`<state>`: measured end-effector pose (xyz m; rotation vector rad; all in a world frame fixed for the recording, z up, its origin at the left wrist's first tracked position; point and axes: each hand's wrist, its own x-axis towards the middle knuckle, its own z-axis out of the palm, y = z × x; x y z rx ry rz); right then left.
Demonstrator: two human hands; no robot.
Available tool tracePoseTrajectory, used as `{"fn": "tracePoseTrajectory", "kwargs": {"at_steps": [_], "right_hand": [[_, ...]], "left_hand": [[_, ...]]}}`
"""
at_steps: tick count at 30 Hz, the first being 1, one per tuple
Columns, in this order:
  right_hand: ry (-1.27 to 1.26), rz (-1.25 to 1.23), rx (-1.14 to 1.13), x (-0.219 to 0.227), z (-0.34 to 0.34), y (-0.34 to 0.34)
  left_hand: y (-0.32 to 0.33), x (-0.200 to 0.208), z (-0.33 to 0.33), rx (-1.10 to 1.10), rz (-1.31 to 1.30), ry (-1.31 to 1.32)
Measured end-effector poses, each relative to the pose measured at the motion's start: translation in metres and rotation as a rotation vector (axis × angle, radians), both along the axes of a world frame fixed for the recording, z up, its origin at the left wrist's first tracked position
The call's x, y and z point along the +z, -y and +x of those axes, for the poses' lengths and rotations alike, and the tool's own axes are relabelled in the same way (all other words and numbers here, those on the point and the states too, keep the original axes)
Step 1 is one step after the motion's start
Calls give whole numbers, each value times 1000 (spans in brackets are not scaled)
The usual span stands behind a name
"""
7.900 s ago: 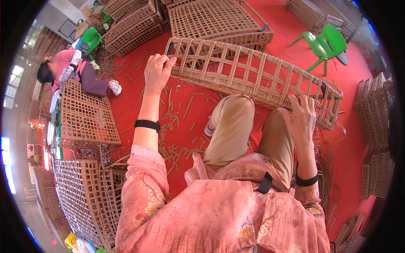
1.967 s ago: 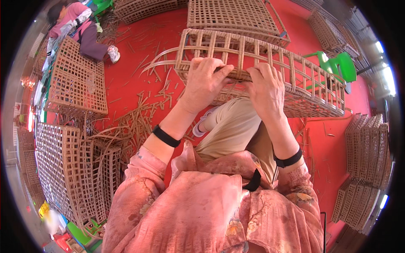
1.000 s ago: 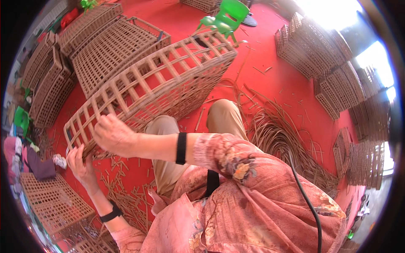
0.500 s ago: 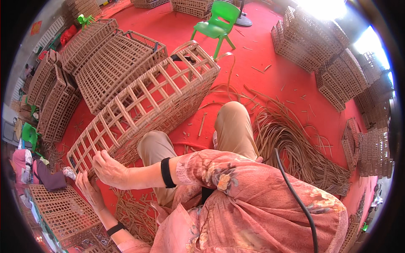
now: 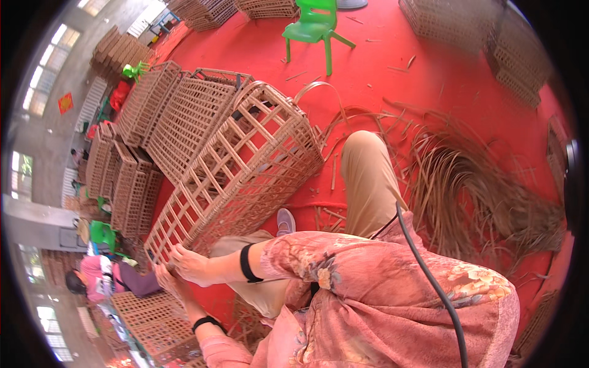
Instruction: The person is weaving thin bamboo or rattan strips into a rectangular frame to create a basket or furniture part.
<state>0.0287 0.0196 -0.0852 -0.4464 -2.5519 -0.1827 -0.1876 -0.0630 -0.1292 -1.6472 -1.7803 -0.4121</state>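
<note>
A long open-weave rattan basket (image 5: 245, 165) lies on its side across my left knee, slanting from the lower left up toward the middle. My right hand (image 5: 191, 265), with a black band at the wrist, reaches across my body and grips the basket's near left end. My left hand (image 5: 167, 279) comes up from below and holds the same end, just under the right hand. Both hands are closed on the rim's canes there. My legs in tan trousers (image 5: 368, 184) stretch out over the red floor.
Stacks of similar woven baskets (image 5: 153, 122) stand at the left and along the far edge. A green plastic chair (image 5: 316, 24) is at the top. A pile of loose rattan strips (image 5: 472, 190) lies at the right. Another person in pink (image 5: 101, 279) sits at the lower left beside flat woven panels (image 5: 147, 313).
My view has swung to the left. The basket has turned from lying across in front of me to slanting leftward, and both hands have moved from its middle to its left end.
</note>
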Motion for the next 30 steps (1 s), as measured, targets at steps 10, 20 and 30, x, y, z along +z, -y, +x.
{"fn": "tracePoseTrajectory", "kwargs": {"at_steps": [10,20,30], "right_hand": [[-1002,-287,-277,8,252,-112],[-1369,-966,-458,-67,324,-173],[-1385,-1436,-152,-59,379,-46]], "left_hand": [[13,10,7,117,-41,48],[27,32,34,262,-266,190],[29,13,-16,173,-221,110]]}}
